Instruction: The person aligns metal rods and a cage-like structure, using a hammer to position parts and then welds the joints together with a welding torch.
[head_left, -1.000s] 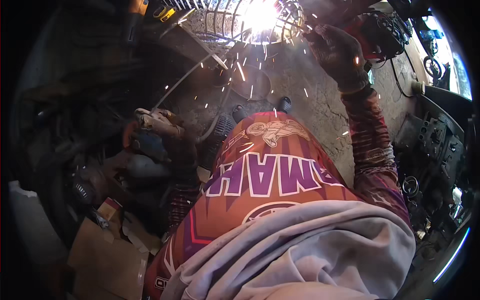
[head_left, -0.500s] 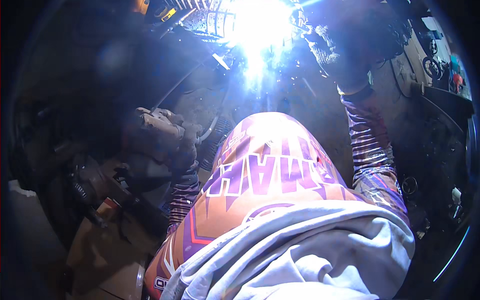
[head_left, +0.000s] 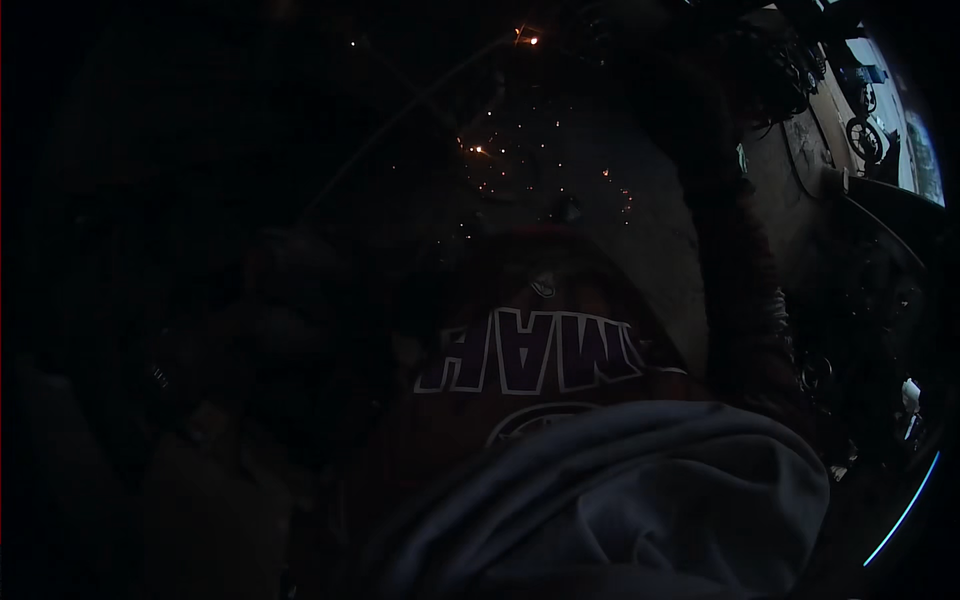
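Note:
Nearly everything around my hands is dark. My left hand [head_left: 292,246] is only a faint shape left of my body, and it seems closed on a thin, slightly curved rod [head_left: 400,115]. That rod runs up and right to a small orange glow [head_left: 533,41] at the top centre. On the right, my sleeved right arm [head_left: 738,250] reaches forward as a dark outline. My right hand [head_left: 672,92] is lost in shadow near the top; its fingers and anything in them are hidden. Several sparks [head_left: 479,150] lie scattered below the glow.
A patterned jersey [head_left: 540,350] and a grey cloth [head_left: 640,480] cover my body below. To the right are a dark curved edge [head_left: 885,215] and, in a bright area beyond, a wheel [head_left: 863,140]. Grey floor [head_left: 650,235] shows faintly between my arms.
The blinding blue-white arc at the top has gone out, leaving a small orange glow and scattered sparks. The scene has turned dark. Both arms appear in nearly the same place.

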